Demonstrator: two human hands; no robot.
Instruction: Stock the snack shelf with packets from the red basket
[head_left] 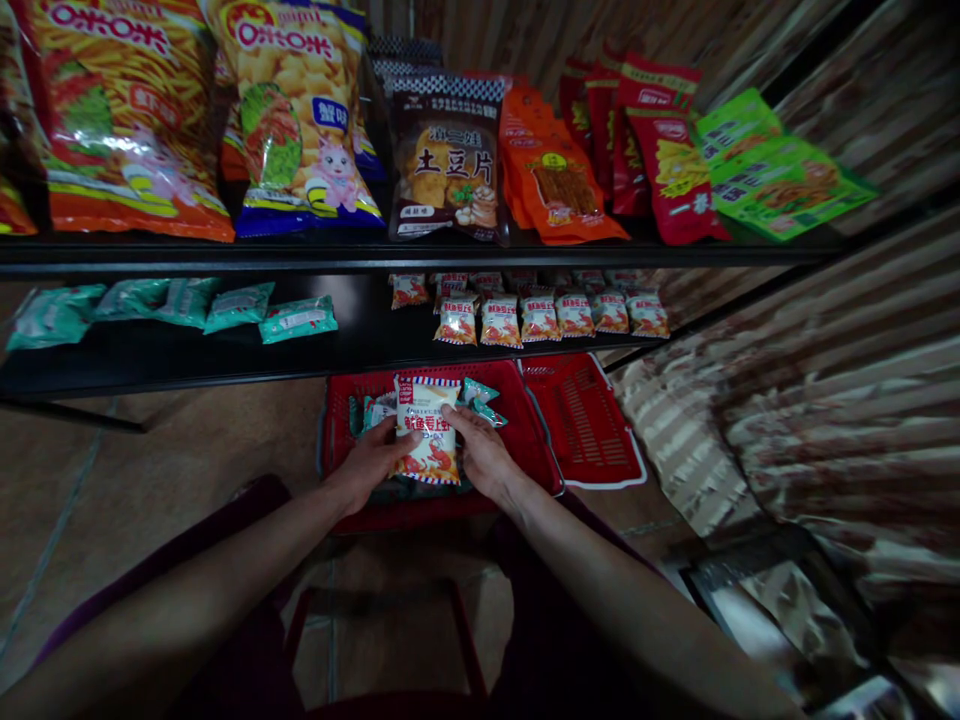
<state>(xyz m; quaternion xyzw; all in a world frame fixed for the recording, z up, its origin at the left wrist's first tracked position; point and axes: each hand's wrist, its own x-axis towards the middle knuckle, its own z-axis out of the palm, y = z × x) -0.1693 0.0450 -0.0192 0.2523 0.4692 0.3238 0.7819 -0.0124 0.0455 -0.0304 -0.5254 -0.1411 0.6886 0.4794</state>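
Both my hands hold one white and orange snack bag (pixel 429 458) with red lettering, upright above a red shopping basket (pixel 529 440). My left hand (pixel 371 462) grips its left edge, thumb across the front. On the right edge, my right hand (pixel 480 448) pinches it with the thumb near the top corner; the other fingers are partly behind the bag. Inside the basket lie several teal snack bags (pixel 484 400), partly covered by my hands and the held bag. Matching white and orange bags (pixel 499 320) stand in rows on the lower shelf just beyond.
The black lower shelf (pixel 367 345) also carries teal bags (pixel 300 318) at its left. Above it, the upper shelf (pixel 300 258) bears larger snack bags (pixel 450 165). A second red basket (pixel 581 420) is at the right. Crumpled sheeting (pixel 690 450) and a dark-framed object (pixel 780 600) lie farther right.
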